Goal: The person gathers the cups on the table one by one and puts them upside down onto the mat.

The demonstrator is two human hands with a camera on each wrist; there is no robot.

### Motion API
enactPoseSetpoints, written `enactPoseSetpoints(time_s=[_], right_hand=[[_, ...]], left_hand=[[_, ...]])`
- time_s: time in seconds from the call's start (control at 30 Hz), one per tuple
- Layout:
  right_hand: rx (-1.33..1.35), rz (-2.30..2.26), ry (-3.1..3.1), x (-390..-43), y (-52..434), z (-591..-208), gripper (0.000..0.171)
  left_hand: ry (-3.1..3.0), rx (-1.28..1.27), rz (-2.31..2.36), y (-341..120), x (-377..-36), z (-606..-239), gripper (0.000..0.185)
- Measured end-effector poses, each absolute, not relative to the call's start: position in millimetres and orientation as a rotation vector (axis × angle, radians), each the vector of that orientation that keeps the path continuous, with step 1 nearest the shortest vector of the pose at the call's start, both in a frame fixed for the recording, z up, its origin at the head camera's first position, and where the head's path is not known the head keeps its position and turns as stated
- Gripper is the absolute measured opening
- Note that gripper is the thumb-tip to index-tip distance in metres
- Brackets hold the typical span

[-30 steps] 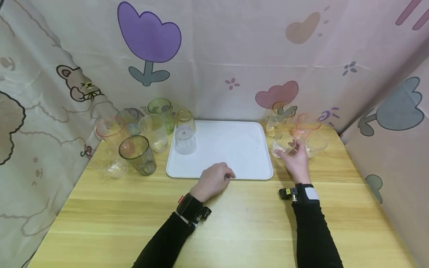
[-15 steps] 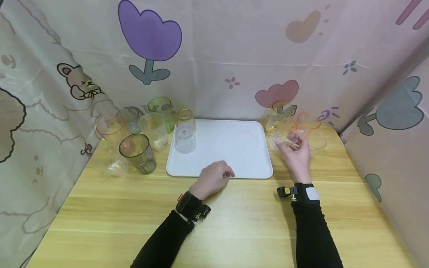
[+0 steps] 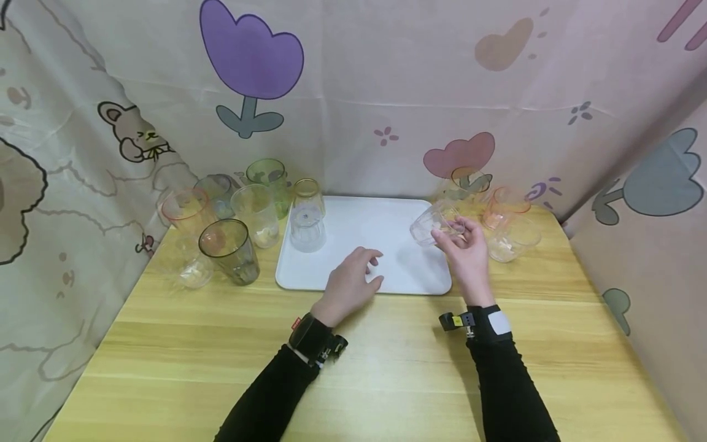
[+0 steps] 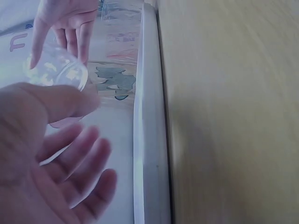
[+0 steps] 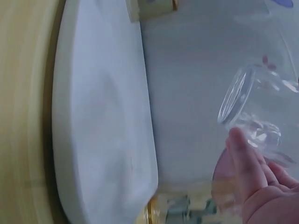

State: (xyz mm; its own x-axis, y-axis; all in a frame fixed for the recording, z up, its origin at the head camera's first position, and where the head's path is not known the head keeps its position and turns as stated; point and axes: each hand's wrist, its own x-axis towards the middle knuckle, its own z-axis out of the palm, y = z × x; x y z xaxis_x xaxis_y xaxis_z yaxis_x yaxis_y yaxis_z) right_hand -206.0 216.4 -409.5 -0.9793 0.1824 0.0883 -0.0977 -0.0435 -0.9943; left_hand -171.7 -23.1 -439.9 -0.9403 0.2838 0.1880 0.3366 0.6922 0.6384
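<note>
My right hand [image 3: 467,261] grips a clear drinking glass [image 3: 429,226], tilted on its side above the right end of the white tray [image 3: 375,224]. In the right wrist view the fingers lie along the underside of that glass [image 5: 264,107]. Over the tray's front edge, my left hand [image 3: 349,283] is held with thumb and fingers apart and nothing between them. Another clear glass [image 3: 307,233] stands on the tray's left end, apparently upside down. Just behind it is an amber glass [image 3: 309,193].
Several glasses crowd the table left of the tray, among them a dark grey glass [image 3: 229,252], a green glass [image 3: 270,184] and a pink-rimmed glass [image 3: 188,212]. At right stand a yellow glass [image 3: 461,187], an orange glass [image 3: 502,205] and a clear glass [image 3: 510,239]. A patterned curtain [image 3: 353,92] hangs behind.
My right hand has lifted the clear glass off the table, tipped it and carried it left over the tray. My left hand has risen slightly and its fingers have spread.
</note>
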Motion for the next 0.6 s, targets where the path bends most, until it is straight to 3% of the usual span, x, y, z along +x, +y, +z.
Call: enactPoseSetpoints(time_s=[0.33, 0.6], right_hand=[[0.095, 2.270, -2.007, -197.8, 185.4, -412.1, 0.046], [0.137, 2.302, -2.085, -191.3, 166.5, -416.5, 0.050]], left_hand=[[-2.519, -0.369, -1.212, -23.0, -174.3, -437.6, 0.071], [-2.420, -0.395, -1.257, -23.1, -173.7, -438.2, 0.085]])
